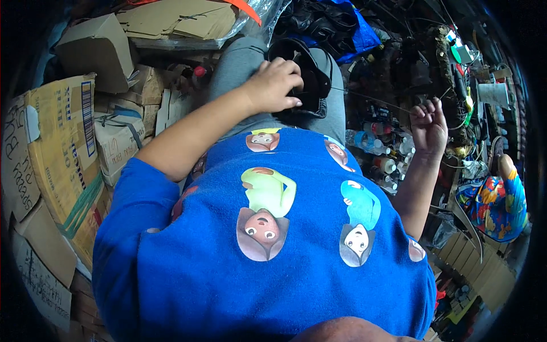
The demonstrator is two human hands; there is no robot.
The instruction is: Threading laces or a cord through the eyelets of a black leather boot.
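My left hand rests on a black shoe-like item lying on my lap, fingers curled over its edge. A thin thread runs taut from that item to my right hand, which is raised to the right with fingers pinched on the thread. My blue shirt with cartoon figures fills the lower middle of the view, and my grey trousers show above it.
Cardboard boxes pile up on the left. Black goods on blue sheeting lie ahead. Small bottles and cluttered tools stand to the right. A person in colourful clothing sits at the far right.
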